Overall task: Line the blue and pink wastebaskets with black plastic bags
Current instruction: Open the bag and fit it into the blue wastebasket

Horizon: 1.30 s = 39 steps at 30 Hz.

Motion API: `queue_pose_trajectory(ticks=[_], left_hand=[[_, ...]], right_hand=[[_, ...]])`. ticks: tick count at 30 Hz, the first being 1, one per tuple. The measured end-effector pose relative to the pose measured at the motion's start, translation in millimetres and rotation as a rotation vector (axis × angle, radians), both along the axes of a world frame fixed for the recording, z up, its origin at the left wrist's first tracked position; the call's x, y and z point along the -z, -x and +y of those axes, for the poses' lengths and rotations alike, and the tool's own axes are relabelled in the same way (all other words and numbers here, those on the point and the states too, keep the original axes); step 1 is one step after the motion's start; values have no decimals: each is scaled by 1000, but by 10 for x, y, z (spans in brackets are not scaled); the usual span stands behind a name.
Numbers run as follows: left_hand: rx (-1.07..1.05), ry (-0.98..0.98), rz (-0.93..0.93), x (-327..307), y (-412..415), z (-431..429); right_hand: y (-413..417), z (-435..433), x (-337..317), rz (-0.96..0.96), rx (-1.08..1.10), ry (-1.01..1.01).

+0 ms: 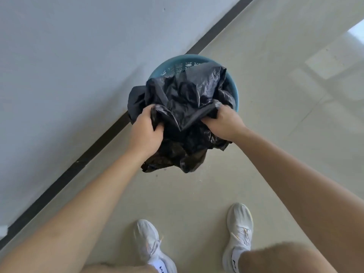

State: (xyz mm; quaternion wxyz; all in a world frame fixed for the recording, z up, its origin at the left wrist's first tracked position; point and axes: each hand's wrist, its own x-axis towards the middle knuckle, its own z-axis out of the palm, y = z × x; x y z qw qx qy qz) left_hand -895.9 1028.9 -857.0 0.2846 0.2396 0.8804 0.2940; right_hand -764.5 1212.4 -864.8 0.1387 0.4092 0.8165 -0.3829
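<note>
The left hand [144,128] is closed tight on the black plastic bag [185,107]. Its fingers are curled around a bunch of the bag's edge, and the thumb presses in from the near side. The right hand [224,123] is closed on the bag too, with the fingers tucked into the folds so that only the back of the hand and the knuckles show. The two hands are apart from each other, one at each side of the bag, and a tight strip of bag runs between them.

The bag is crumpled and shiny. Part of it hangs down below the hands, toward the floor. Part of it bulges up past the hands and sits over the open top of the blue wastebasket [235,89]. A flap of it spills over the basket's left side.

The blue wastebasket is round and stands on the floor [197,194], just past the hands. Only its far rim and right rim can be seen, with a bit of the holey inside wall at the back. The bag hides the rest.

The basket stands right by the wall [59,75], where a dark strip [59,180] runs along the bottom of the wall. The floor is pale and smooth. Down near the bottom are two white shoes, the left shoe [151,245] and the right shoe [239,233], with bare legs above them.
</note>
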Motion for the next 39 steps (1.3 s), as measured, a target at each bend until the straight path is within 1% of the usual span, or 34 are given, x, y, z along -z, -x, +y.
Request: queue_pose_trajectory(ticks=[2, 3, 5, 7, 9, 11, 14, 16, 17, 18, 21, 24, 25, 27, 29, 32, 35, 37, 39], left_hand=[[87, -3, 57, 245, 130, 215], [97, 1, 52, 359, 191, 332], [71, 1, 0, 570, 296, 558], [26, -35, -48, 772, 375, 766], [4, -74, -62, 929, 451, 953], [13, -94, -41, 1007, 550, 1090], [47, -208, 56, 965, 712, 1245], [78, -296, 154, 866, 768, 1309], [80, -353, 198, 818, 780, 1325], [69, -424, 232, 761, 780, 1330], [-25, -700, 298, 541, 706, 1289], [-79, -922, 370, 366, 595, 1166], [-87, -972, 393, 335, 553, 1119], [-103, -1052, 448, 284, 482, 1043], [-97, -1109, 490, 199, 451, 982], [-18, -1130, 556, 35, 435, 921], [-32, -1169, 531, -108, 396, 880], [-49, -1189, 520, -146, 394, 869], [-39, -1118, 546, -109, 414, 882]], right_hand=[[144, 131, 277, -32, -88, -36], [214, 182, 399, -47, -115, -49], [347, 252, 607, -103, -227, -117], [451, 306, 795, -201, -382, -238], [533, 372, 948, -313, -453, -321], [631, 456, 1038, -383, -533, -367], [751, 576, 1027, -380, -650, -474], [768, 620, 985, -324, -662, -555], [772, 648, 976, -281, -643, -582], [770, 685, 976, -200, -574, -577], [731, 771, 888, 162, -252, -513], [627, 762, 660, 658, 79, -551], [582, 738, 556, 783, 145, -589], [486, 682, 384, 930, 172, -715], [407, 671, 281, 987, 152, -817], [346, 744, 173, 965, 144, -946], [298, 788, 59, 938, 192, -972], [293, 774, 14, 955, 202, -937], [297, 747, 28, 954, 181, -875]])
